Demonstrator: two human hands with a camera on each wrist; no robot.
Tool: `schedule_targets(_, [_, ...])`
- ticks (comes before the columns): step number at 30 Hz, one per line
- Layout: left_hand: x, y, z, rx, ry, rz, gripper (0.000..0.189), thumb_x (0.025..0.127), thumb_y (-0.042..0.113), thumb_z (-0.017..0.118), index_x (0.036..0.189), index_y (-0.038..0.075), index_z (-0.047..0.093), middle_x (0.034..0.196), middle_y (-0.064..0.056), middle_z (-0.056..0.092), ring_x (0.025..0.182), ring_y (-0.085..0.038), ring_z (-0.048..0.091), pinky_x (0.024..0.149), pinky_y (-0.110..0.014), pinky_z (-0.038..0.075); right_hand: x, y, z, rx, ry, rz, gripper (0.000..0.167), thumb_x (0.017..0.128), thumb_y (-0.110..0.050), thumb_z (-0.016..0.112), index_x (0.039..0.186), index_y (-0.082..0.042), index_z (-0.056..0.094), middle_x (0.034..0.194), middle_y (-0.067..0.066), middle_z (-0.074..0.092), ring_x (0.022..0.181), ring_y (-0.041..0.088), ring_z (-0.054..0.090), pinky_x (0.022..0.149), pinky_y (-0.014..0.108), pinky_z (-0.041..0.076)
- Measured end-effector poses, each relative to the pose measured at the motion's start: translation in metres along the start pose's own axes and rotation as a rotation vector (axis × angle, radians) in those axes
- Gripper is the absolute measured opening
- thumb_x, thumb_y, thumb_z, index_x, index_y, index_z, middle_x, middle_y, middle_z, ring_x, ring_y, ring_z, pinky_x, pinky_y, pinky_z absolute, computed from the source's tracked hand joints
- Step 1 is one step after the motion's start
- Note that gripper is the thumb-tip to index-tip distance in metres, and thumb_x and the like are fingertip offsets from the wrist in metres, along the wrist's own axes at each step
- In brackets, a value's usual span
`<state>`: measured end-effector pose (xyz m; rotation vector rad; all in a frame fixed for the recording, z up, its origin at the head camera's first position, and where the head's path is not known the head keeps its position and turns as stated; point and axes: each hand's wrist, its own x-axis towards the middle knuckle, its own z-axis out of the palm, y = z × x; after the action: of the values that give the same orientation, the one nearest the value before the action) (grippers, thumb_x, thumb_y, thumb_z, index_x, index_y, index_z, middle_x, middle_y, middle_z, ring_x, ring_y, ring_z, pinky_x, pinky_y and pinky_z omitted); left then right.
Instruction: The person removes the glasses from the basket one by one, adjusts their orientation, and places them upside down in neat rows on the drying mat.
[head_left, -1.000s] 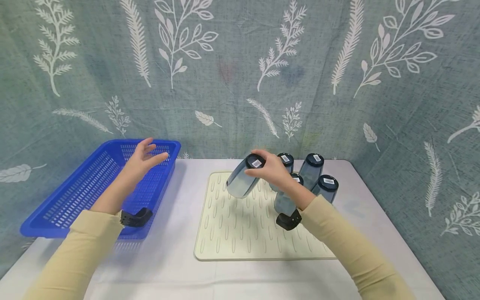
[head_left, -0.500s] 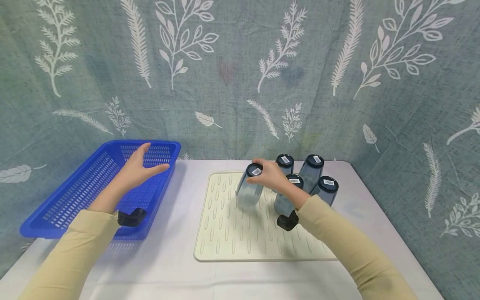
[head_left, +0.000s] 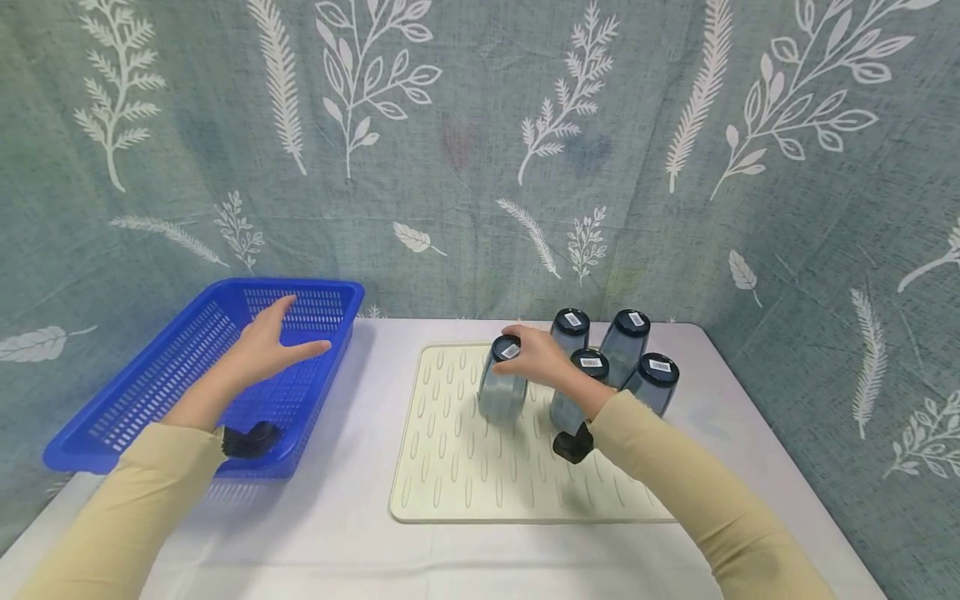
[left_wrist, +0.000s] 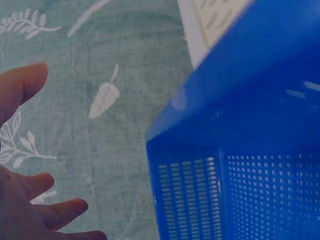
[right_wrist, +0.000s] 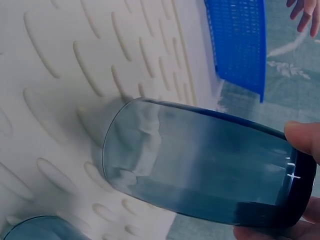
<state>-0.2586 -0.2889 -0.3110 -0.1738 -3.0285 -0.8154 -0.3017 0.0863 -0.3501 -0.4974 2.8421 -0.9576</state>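
Observation:
My right hand grips an upside-down blue-tinted drinking glass by its dark base, thumb and fingers on opposite sides. A white label sticks on that base. In the right wrist view the glass's rim is down at the cream ridged mat; whether it fully touches is hard to tell. Several similar glasses stand inverted just right of this hand. Over the blue plastic basket my left hand hovers with nothing in it, thumb spread from the fingers.
The basket stands at the table's left, its rim close to the left hand. White cloth covers the table around the mat. A grey-green leaf-patterned curtain hangs behind and at the sides.
The right hand has lowered the glass toward the mat and turned it from tilted to nearly upright. Over the basket, the left hand has shifted slightly down and left.

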Motion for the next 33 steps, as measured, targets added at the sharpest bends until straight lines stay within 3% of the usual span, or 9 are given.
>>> schedule_targets(14, [0.001, -0.017, 0.004, 0.179, 0.051, 0.055, 0.105, 0.079, 0.051, 0.064, 0.142, -0.011, 0.006, 0.138, -0.040, 0.016, 0.125, -0.057, 0.013, 0.102, -0.065, 0.011, -0.001, 0.000, 0.006, -0.022, -0.024, -0.018, 0.068, 0.075, -0.028, 0.074, 0.134, -0.009, 0.046, 0.128, 0.010, 0.054, 0.110, 0.025, 0.055, 0.088, 0.040, 0.047])
schedule_targets(33, [0.001, -0.023, 0.001, 0.185, 0.057, 0.057, 0.106, 0.079, 0.051, 0.064, 0.141, -0.012, 0.006, 0.137, -0.042, 0.017, 0.124, -0.058, 0.014, 0.100, -0.067, 0.011, 0.003, -0.005, 0.015, -0.089, -0.067, 0.016, 0.068, 0.079, -0.029, 0.068, 0.137, -0.007, 0.040, 0.131, 0.012, 0.051, 0.117, 0.026, 0.050, 0.093, 0.040, 0.044])
